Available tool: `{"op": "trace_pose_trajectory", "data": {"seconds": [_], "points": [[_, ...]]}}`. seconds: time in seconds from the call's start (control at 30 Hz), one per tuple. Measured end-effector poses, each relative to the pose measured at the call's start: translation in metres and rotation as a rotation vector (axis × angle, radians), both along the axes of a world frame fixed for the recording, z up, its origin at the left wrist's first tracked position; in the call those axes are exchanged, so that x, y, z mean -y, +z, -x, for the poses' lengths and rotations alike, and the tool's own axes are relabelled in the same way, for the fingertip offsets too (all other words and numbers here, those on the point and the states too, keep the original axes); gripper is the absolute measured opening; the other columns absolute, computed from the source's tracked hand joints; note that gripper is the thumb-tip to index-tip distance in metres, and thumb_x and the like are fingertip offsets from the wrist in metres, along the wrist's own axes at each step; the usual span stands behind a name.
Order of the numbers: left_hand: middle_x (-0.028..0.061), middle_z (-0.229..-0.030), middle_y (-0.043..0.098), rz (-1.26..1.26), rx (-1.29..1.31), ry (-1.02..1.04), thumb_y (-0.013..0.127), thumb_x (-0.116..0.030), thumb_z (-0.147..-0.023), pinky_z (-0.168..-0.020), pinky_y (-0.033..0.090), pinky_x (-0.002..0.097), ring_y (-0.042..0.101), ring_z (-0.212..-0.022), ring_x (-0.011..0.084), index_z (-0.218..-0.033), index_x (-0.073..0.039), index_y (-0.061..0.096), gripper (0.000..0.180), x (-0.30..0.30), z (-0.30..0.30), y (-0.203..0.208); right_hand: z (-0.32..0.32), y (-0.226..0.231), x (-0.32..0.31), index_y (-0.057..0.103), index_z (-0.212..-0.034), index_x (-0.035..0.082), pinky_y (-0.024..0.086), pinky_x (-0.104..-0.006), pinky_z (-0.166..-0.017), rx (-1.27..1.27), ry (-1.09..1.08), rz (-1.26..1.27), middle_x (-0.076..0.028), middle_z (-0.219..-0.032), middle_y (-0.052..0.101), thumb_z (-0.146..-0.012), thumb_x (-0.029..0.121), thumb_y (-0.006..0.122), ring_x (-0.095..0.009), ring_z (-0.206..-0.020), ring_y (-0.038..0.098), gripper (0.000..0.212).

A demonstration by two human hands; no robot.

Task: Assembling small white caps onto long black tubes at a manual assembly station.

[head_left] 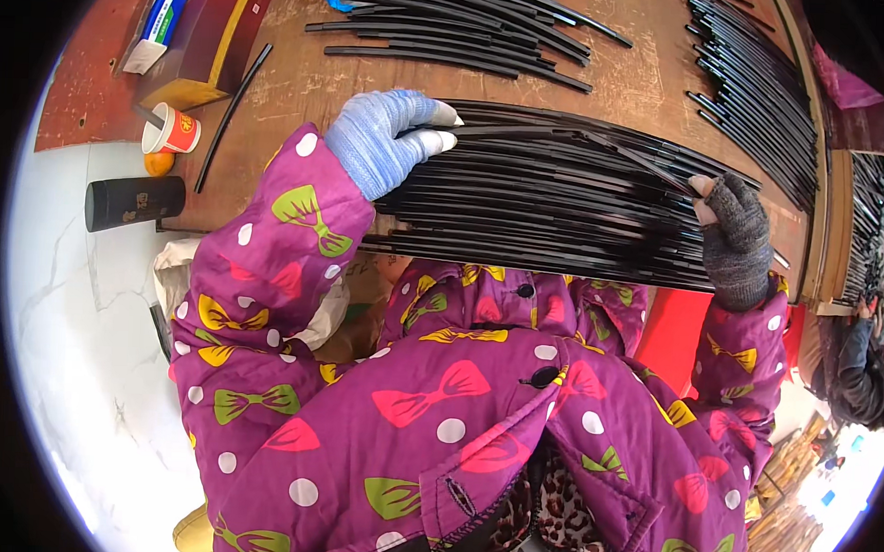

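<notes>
A wide layer of glossy black strips (532, 196) lies side by side on the wooden table in front of me. My left hand (378, 142), in a light blue fingerless glove, pinches the left end of a thin black strip (525, 131) between thumb and forefinger at the layer's far edge. At the layer's right end my right hand (736, 233), in a dark grey fingerless glove, has its fingertips closed on a black strip that slants over the others. Whether both hands hold the same strip I cannot tell.
More black strips (451, 28) lie at the back, and another bundle (760, 92) at the right. One strip (233, 118) lies apart at left, near a box (192, 43), a paper cup (175, 128), an orange fruit (158, 163) and a black cylinder (135, 203). Another person (863, 359) sits far right.
</notes>
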State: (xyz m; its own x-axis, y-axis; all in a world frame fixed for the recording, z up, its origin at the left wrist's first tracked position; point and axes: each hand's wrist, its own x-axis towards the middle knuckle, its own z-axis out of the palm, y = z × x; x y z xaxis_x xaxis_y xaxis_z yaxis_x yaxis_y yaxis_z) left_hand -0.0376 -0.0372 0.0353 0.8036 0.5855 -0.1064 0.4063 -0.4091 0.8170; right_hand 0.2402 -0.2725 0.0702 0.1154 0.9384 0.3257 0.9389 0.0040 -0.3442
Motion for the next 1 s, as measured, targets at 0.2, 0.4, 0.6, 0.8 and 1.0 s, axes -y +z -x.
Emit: {"op": "trace_pose_trajectory", "data": {"seconds": [0.2, 0.4, 0.6, 0.8, 1.0], "points": [[0.0087, -0.081, 0.062, 0.208, -0.024, 0.037, 0.062, -0.007, -0.073, -0.072, 0.045, 0.0265, 0.058, -0.077, 0.0166, -0.091, 0.0, 0.062, 0.019, 0.006, 0.004, 0.016, -0.002, 0.002, 0.003, 0.06, -0.094, 0.007, 0.044, -0.0345, -0.065, -0.049, 0.021, 0.027, -0.013, -0.082, 0.056, -0.071, 0.003, 0.059, -0.03, -0.075, 0.054, 0.023], [0.0107, -0.076, 0.06, -0.194, 0.043, -0.218, 0.064, -0.006, -0.072, -0.066, 0.045, 0.0263, 0.059, -0.072, 0.0209, -0.089, 0.0, 0.062, 0.019, 0.018, -0.021, 0.005, 0.029, 0.007, -0.028, 0.059, -0.095, 0.008, 0.043, -0.0353, -0.064, 0.021, 0.094, 0.088, -0.01, -0.076, 0.053, -0.071, 0.007, 0.059, -0.028, -0.072, 0.053, 0.024], [0.0105, -0.079, 0.061, -0.133, 0.014, -0.083, 0.065, -0.006, -0.072, -0.067, 0.045, 0.0269, 0.059, -0.073, 0.0192, -0.09, -0.001, 0.062, 0.019, 0.016, 0.0, 0.007, 0.024, 0.006, -0.019, 0.056, -0.101, 0.004, 0.043, -0.0337, -0.066, 0.027, -0.074, -0.137, -0.012, -0.081, 0.054, -0.077, 0.011, 0.058, -0.026, -0.075, 0.054, 0.026], [0.0097, -0.077, 0.061, -0.03, 0.026, -0.079, 0.064, -0.006, -0.073, -0.067, 0.045, 0.0261, 0.058, -0.072, 0.0175, -0.089, -0.001, 0.063, 0.017, 0.015, 0.0, 0.009, -0.036, -0.019, 0.046, 0.052, -0.112, 0.004, 0.044, -0.024, -0.068, -0.365, -0.575, -0.288, -0.008, -0.09, 0.058, -0.088, 0.022, 0.045, -0.013, -0.074, 0.055, 0.031], [0.0089, -0.077, 0.061, -0.194, 0.016, -0.181, 0.063, -0.009, -0.072, -0.068, 0.045, 0.0287, 0.059, -0.073, 0.0206, -0.088, -0.001, 0.063, 0.018, 0.021, -0.002, 0.012, -0.033, -0.048, 0.056, 0.054, -0.102, 0.001, 0.033, -0.0187, -0.043, -0.716, -0.623, -0.308, -0.004, -0.079, 0.055, -0.088, 0.024, 0.044, -0.006, -0.05, 0.043, 0.029]]}}
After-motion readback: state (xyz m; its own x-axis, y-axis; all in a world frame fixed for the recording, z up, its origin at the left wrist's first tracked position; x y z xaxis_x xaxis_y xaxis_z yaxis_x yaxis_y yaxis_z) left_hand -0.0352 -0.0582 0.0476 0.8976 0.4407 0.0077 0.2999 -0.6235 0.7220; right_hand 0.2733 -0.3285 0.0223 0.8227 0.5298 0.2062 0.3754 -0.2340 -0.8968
